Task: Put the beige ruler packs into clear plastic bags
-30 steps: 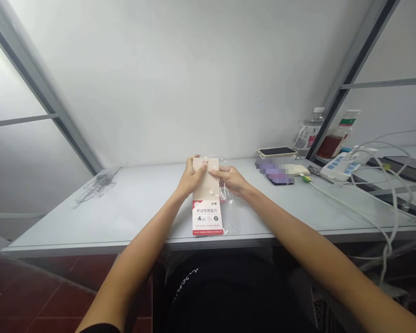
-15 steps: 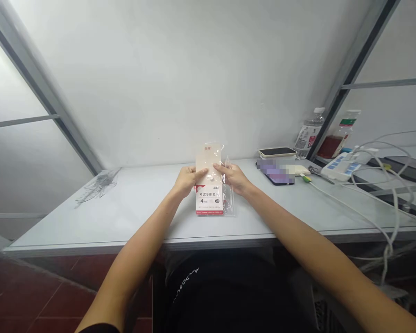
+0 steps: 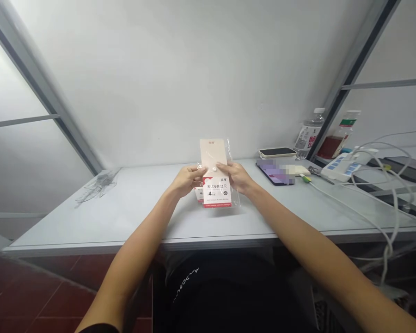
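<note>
A ruler set pack [image 3: 213, 152] in clear plastic, with a beige card and a red-and-white label, is held upright just above the desk. My right hand [image 3: 239, 176] grips its right side, thumb on the front and fingers behind. At the left side, my left hand [image 3: 187, 180] is closed, its thumb against the plastic. A second, similar label [image 3: 199, 194] sticks out behind the pack's lower left, below my left hand; most of it is hidden.
On the white desk [image 3: 138, 222], to the right, lie a phone [image 3: 277, 151], a dark flat item with blurred patches [image 3: 275, 173], a power strip [image 3: 341, 165] and tangled white cables [image 3: 390, 231]. Two bottles, one clear [image 3: 308, 138] and one with red liquid [image 3: 333, 143], stand near the wall.
The front pack has shifted slightly right and up, away from the one behind. The second label now shows at its lower left. My hands have barely moved.
</note>
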Demonstrator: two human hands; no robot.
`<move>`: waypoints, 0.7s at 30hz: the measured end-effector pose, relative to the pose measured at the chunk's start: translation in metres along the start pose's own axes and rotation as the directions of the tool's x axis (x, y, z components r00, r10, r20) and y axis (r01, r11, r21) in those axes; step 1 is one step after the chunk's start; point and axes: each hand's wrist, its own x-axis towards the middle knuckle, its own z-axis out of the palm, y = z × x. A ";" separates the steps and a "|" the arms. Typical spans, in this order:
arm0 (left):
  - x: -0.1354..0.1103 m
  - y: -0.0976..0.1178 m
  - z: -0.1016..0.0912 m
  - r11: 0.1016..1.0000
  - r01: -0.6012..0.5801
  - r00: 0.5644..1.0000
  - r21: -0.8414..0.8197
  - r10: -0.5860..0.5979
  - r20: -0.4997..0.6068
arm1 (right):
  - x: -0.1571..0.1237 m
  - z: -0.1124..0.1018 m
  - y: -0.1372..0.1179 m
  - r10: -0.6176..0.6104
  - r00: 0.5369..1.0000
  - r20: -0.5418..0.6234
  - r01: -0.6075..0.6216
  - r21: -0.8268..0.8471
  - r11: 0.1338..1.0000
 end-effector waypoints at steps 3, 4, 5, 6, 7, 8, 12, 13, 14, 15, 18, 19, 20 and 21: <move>0.003 -0.003 -0.002 0.998 0.018 0.997 0.063 -0.013 -0.076 | -0.003 0.004 0.000 0.012 1.000 -0.002 -0.012 -0.012 1.000; 0.004 -0.004 -0.002 0.996 0.022 0.995 0.087 -0.013 -0.103 | -0.004 0.004 0.000 0.011 1.000 -0.010 -0.011 -0.019 1.000; 0.004 -0.005 -0.002 0.994 0.025 0.992 0.106 -0.012 -0.124 | -0.004 0.005 0.000 0.008 1.000 -0.018 -0.009 -0.024 1.000; 0.005 -0.005 -0.002 0.992 0.026 0.990 0.120 -0.009 -0.140 | -0.004 0.006 0.000 0.006 1.000 -0.022 -0.006 -0.026 1.000; 0.005 -0.005 -0.001 0.992 0.023 0.988 0.126 -0.004 -0.151 | -0.005 0.006 0.000 0.003 1.000 -0.024 -0.003 -0.027 1.000; 0.005 -0.005 -0.001 0.993 0.014 0.988 0.121 0.005 -0.156 | -0.005 0.006 0.000 0.002 1.000 -0.020 -0.002 -0.029 1.000; 0.001 -0.002 0.003 0.997 -0.059 0.996 0.050 0.062 -0.069 | -0.004 0.006 0.000 0.003 1.000 0.014 -0.003 -0.039 0.999; 0.000 -0.001 0.004 0.997 -0.071 0.997 0.040 0.073 -0.034 | -0.004 0.005 0.001 0.011 0.999 0.030 -0.009 -0.047 0.999; -0.001 0.000 0.005 0.996 -0.082 0.997 0.036 0.082 -0.001 | -0.004 0.005 0.001 0.021 0.999 0.050 -0.018 -0.056 0.998; -0.001 0.000 0.006 0.995 -0.090 0.996 0.040 0.089 0.028 | -0.004 0.005 0.002 0.032 0.997 0.074 -0.027 -0.064 0.998; -0.002 -0.001 0.007 0.990 -0.109 0.992 0.091 0.103 0.074 | -0.005 0.005 0.002 0.060 0.989 0.138 -0.049 -0.081 0.996; -0.001 -0.002 0.007 0.984 -0.117 0.992 0.132 0.110 0.065 | -0.005 0.005 0.003 0.060 0.987 0.147 -0.048 -0.084 0.995; -0.001 -0.003 0.007 0.975 -0.121 0.992 0.188 0.116 0.040 | -0.005 0.005 0.003 0.056 0.988 0.145 -0.044 -0.090 0.995; 0.000 -0.005 0.007 0.959 -0.119 0.992 0.256 0.124 -0.005 | -0.004 0.005 0.003 0.051 0.990 0.135 -0.037 -0.102 0.994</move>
